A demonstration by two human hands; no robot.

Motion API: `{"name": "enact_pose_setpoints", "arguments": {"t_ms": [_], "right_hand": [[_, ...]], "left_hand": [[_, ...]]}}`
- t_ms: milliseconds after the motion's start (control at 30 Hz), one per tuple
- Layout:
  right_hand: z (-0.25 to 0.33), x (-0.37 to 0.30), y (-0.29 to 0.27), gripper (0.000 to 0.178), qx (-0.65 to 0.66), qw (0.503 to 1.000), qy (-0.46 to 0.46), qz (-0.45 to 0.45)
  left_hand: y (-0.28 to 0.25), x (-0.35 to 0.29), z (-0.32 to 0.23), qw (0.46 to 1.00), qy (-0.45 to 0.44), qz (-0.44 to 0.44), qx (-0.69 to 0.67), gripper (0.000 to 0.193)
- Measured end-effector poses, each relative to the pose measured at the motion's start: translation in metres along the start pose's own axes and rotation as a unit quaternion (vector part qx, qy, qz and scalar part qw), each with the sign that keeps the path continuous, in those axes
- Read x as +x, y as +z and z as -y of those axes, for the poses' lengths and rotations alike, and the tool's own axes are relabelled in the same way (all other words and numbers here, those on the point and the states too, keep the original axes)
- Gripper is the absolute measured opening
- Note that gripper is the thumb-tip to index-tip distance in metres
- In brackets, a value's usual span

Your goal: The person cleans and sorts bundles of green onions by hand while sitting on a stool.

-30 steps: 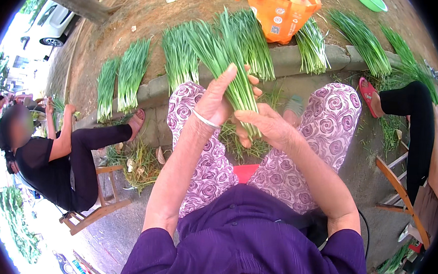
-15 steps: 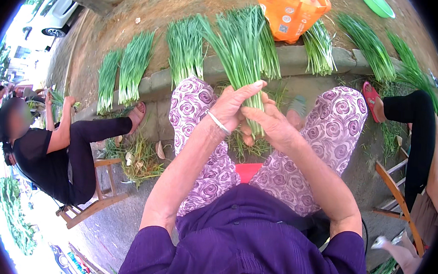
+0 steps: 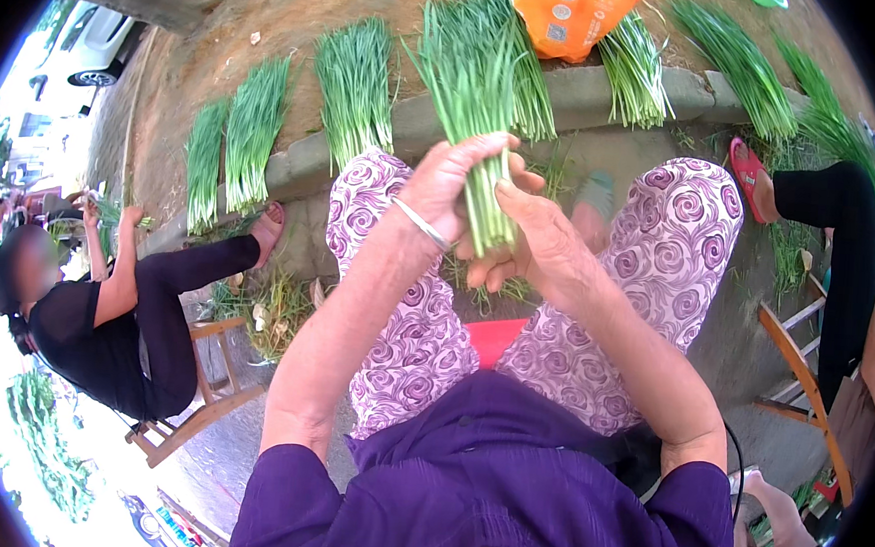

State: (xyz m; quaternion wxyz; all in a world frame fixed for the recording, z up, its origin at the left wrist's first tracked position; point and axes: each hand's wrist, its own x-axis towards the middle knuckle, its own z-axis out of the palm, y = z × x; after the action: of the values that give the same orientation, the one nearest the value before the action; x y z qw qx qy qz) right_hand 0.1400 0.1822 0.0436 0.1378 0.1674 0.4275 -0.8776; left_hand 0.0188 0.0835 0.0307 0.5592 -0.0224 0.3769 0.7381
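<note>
While your left hand (image 3: 445,189) wraps round the bunch (image 3: 473,105), clamped on its pale stems, your right hand (image 3: 554,246) cups the lower ends, its thumb against the stalks; how firmly its fingers press, I cannot tell. You hold the bunch between your knees (image 3: 685,193), leaves pointing away. Other bunches (image 3: 356,93) lie across the edge of the curb (image 3: 581,97), and an orange bag (image 3: 578,19) rests near its far edge.
</note>
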Motion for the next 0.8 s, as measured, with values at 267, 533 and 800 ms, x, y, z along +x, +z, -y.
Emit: {"name": "enact_pose_setpoints", "arguments": {"t_ms": [267,533,800], "right_hand": [[-0.002,-0.012,0.007,0.038,-0.164,0.986,0.0,-0.008],[-0.007,-0.009,0.013,0.024,-0.248,0.968,-0.042,-0.018],[-0.006,-0.011,0.02,0.018,-0.376,0.923,-0.066,-0.053]], "left_hand": [[-0.028,0.007,-0.076,0.996,0.009,-0.06,0.064,0.025],[-0.064,0.053,-0.194,0.971,0.087,-0.039,0.218,0.025],[-0.145,0.152,-0.242,0.966,0.16,-0.1,0.178,0.015]]}}
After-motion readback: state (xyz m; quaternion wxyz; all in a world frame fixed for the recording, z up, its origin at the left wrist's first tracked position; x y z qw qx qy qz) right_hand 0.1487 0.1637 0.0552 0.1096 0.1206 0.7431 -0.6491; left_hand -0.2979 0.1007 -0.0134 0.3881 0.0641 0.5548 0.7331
